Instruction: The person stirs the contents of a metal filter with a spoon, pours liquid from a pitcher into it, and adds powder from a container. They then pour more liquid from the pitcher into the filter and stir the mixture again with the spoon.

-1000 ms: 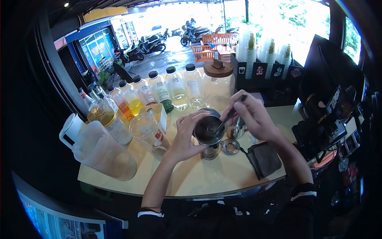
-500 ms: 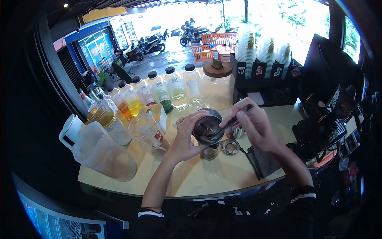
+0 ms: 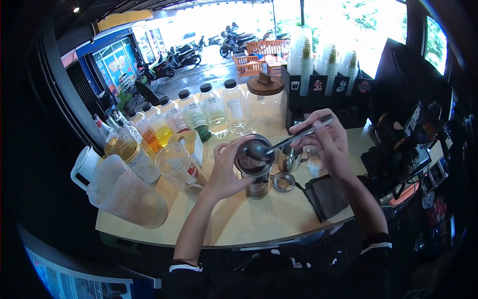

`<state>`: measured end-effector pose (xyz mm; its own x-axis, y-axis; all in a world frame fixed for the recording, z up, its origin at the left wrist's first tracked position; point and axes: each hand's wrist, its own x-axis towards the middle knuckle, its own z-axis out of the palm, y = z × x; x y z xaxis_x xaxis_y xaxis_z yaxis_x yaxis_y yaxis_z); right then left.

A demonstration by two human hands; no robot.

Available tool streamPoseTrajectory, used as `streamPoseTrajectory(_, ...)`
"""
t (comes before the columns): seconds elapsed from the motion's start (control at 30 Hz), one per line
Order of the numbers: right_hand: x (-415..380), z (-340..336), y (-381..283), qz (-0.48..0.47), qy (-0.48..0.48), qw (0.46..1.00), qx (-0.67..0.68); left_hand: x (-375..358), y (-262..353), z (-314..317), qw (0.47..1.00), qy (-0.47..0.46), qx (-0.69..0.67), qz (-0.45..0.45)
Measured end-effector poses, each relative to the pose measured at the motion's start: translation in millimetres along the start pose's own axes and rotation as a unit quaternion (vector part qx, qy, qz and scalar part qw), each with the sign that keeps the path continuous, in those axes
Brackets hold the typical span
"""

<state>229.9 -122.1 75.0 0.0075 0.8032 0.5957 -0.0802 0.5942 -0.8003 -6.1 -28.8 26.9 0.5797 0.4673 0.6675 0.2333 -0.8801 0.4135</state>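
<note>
A round dark metal cup [image 3: 250, 166] with dark contents is held at the middle of the counter, my left hand [image 3: 225, 170] wrapped round its left side. Beneath it stands a small glass [image 3: 257, 190]. My right hand [image 3: 326, 142] grips the handle of a metal spoon [image 3: 303, 133], whose bowl is over the cup's opening. Just right of the glass lies a round metal strainer-like ring [image 3: 284, 182]. Behind that, near my right hand, is a metal pitcher [image 3: 289, 160].
Left are a large plastic jug [image 3: 127, 192], a clear container [image 3: 178, 164] and a white pitcher [image 3: 85, 164]. Capped bottles [image 3: 215, 112] and a wooden-lidded jar [image 3: 267, 112] line the back. Stacked cups [image 3: 300, 60] stand behind; a dark cloth [image 3: 326, 197] lies right.
The spoon has lifted from low inside the cup, its handle now raised further right. My right hand has moved up and right, uncovering the metal pitcher. The whole view has shifted slightly.
</note>
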Motion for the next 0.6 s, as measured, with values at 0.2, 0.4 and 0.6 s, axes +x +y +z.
streamPoseTrajectory(0.2, -21, -27, -3, -0.092, 0.143, 0.985, 0.033, 4, -1, 0, 0.999, 0.008, 0.022, -0.026)
streamPoseTrajectory(0.4, -60, -44, 13, -0.039, 0.141, 0.989, -0.028, 5, -4, 1, 0.998, 0.013, 0.022, -0.065)
streamPoseTrajectory(0.6, -107, -43, 65, 0.043, 0.079, 0.994, -0.062, 5, -7, 2, 0.992, 0.012, -0.003, -0.124)
